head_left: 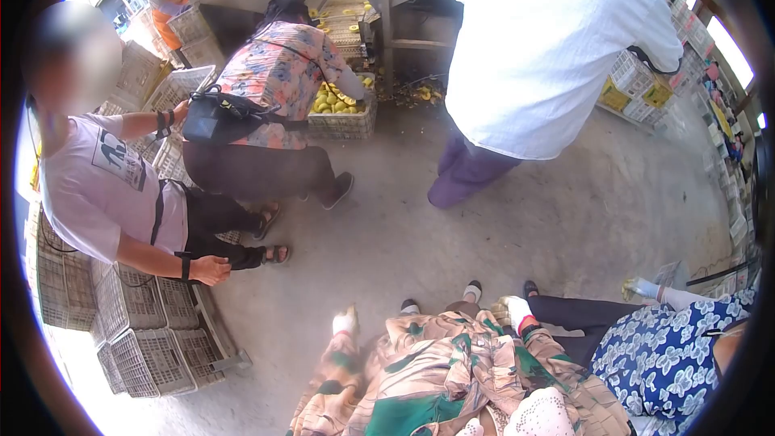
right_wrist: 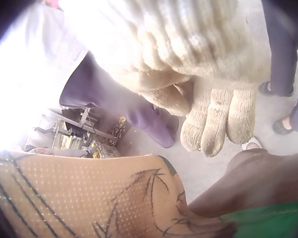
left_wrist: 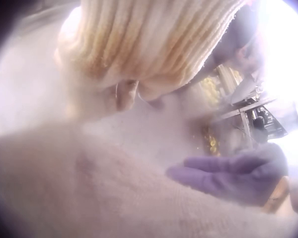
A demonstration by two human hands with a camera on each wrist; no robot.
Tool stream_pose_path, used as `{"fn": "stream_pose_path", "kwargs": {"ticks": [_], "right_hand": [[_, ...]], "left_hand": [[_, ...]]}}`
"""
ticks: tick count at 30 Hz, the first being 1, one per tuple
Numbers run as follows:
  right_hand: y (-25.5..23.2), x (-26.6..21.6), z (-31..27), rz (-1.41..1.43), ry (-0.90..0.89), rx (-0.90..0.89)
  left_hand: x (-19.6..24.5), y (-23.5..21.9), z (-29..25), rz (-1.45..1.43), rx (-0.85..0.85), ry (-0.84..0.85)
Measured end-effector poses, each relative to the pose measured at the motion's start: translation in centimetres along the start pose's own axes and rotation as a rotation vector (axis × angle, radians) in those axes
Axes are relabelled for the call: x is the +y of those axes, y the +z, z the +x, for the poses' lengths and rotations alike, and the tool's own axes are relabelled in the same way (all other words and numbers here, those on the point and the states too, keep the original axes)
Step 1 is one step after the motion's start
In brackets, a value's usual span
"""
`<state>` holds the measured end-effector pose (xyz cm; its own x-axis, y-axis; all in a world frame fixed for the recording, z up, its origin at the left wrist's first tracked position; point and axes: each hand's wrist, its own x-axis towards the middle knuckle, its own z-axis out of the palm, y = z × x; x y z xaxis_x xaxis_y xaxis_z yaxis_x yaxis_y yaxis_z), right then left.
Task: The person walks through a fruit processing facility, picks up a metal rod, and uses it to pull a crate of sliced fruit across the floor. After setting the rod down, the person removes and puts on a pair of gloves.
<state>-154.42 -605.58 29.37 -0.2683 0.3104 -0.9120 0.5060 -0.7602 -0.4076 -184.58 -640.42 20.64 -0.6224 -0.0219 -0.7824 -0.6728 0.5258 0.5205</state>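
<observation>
My left hand [head_left: 345,321], in a pale knitted work glove, is held out over the concrete floor and grips nothing. The left wrist view shows the ribbed glove [left_wrist: 149,44] close up and hazy. My right hand [head_left: 514,312], gloved the same way, is beside my patterned sleeve [head_left: 549,343]. In the right wrist view its fingers [right_wrist: 217,116] hang loosely bent with nothing in them. My patterned smock [head_left: 436,355] is below and between both hands.
Stacked plastic crates [head_left: 149,331] stand at left near a person in a pale shirt [head_left: 121,186]. Another person bends over a crate of yellow-green fruit [head_left: 339,101] by a conveyor [head_left: 343,12]. A person in white [head_left: 549,56] stands ahead; someone in blue floral clothing [head_left: 662,351] is at my right.
</observation>
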Motion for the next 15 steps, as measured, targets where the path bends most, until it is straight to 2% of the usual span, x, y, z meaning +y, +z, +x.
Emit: {"fn": "stream_pose_path", "kwargs": {"ticks": [5, 12, 15], "right_hand": [[-0.5, -0.1, 0.0, 0.018, -0.004, -0.010], [-2.7, 2.7, 0.8, 0.080, -0.006, -0.009], [-3.4, 5.5, 1.9, 0.035, -0.131, 0.078]], "left_hand": [[0.3, 0.6, -0.3, 0.013, -0.010, 0.011], [-0.9, 1.2, -0.3, 0.083, -0.026, 0.044], [-2.7, 0.7, 1.3, 0.173, -0.032, 0.092]]}}
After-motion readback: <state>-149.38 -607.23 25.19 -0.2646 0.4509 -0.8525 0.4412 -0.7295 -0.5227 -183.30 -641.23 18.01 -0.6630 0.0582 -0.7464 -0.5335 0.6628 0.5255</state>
